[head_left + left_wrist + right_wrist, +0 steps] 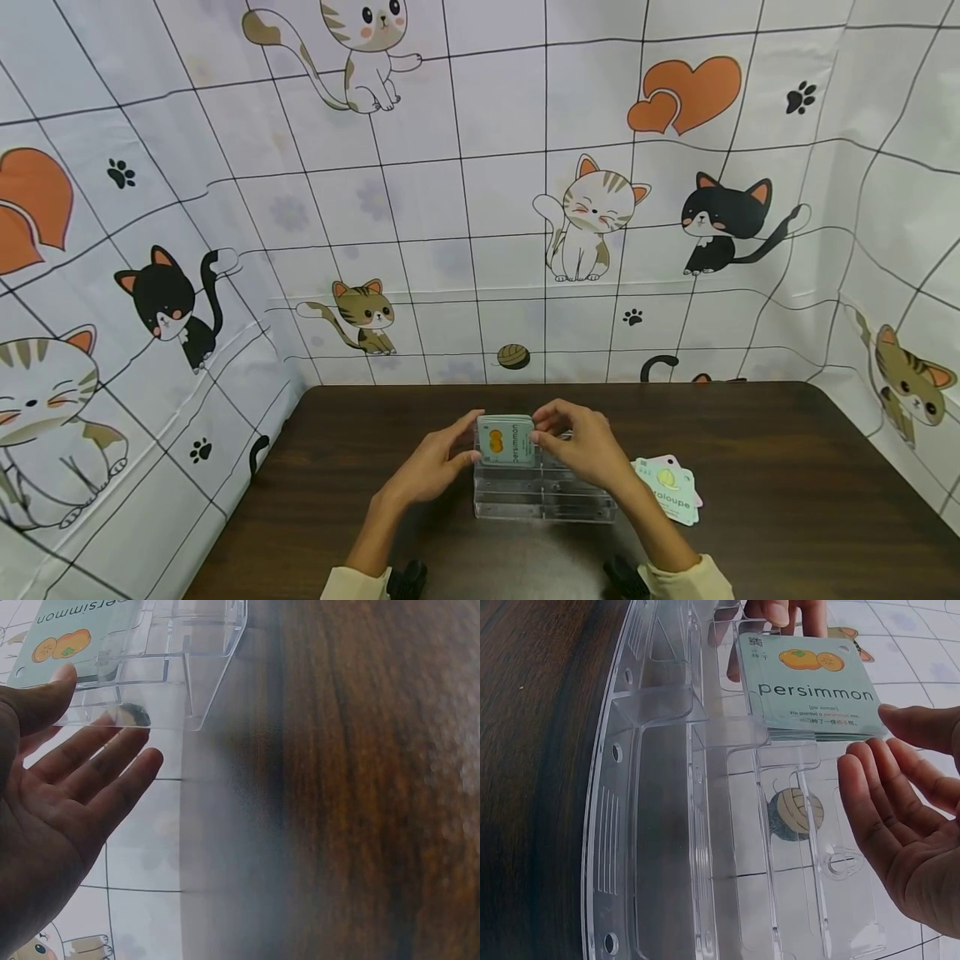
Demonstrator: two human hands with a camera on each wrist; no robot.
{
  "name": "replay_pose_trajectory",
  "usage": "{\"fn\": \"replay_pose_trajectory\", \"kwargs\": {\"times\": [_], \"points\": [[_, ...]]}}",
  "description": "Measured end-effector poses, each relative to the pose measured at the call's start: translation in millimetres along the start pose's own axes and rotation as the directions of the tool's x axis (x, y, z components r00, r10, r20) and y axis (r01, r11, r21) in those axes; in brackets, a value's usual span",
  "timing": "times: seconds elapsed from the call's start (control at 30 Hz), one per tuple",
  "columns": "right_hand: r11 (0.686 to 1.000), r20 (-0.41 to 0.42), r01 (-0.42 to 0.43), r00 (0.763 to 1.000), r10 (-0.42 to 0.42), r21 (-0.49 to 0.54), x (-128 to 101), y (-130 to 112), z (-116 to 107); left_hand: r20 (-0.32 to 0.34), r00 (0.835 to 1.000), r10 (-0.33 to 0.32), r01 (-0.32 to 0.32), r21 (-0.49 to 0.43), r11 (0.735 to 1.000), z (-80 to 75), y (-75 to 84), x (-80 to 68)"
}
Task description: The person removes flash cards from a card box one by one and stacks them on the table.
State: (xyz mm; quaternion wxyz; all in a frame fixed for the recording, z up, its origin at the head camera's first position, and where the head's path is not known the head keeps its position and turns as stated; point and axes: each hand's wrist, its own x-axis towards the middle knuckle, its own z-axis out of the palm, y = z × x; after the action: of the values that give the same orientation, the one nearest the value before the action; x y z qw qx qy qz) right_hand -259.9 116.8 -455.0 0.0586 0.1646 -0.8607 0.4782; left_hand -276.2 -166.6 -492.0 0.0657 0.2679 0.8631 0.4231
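Note:
A stack of pale green cards (pixel 507 440), its front card reading "persimmon", stands in the left end of a clear plastic divided box (pixel 543 496) at the middle of the table. My left hand (pixel 438 462) touches the stack's left edge. In the left wrist view, the palm (pixel 67 802) is flat and the fingers straight, with the thumb against the card (pixel 67 630). My right hand (pixel 585 446) is at the stack's right edge. In the right wrist view, its fingers (pixel 907 817) are loosely extended and only the thumb touches the cards (pixel 814 686).
A small fan of loose cards (pixel 669 487), one reading "cantaloupe", lies on the dark wooden table (pixel 787 467) just right of the box. A cat-print sheet (pixel 480 208) walls in the back and both sides. The box's other compartments (pixel 667 825) hold nothing.

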Motion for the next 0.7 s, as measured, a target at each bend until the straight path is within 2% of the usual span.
{"fn": "replay_pose_trajectory", "kwargs": {"times": [0.17,0.47,0.7], "points": [[1.0,-0.019,0.003,1.0,-0.003,-0.007,0.8,0.2,4.0,0.002,1.0,-0.006,0.006,0.003,1.0,0.2,-0.1,-0.1],[0.997,-0.106,0.005,0.994,-0.012,-0.071,3.3,-1.7,15.9,0.002,1.0,-0.015,0.015,0.001,1.0,0.3,0.2,-0.3],[0.997,-0.096,-0.007,0.995,0.0,-0.073,4.8,-1.4,15.2,0.002,1.0,-0.019,0.019,-0.002,1.0,-0.9,1.5,-0.3]]}}
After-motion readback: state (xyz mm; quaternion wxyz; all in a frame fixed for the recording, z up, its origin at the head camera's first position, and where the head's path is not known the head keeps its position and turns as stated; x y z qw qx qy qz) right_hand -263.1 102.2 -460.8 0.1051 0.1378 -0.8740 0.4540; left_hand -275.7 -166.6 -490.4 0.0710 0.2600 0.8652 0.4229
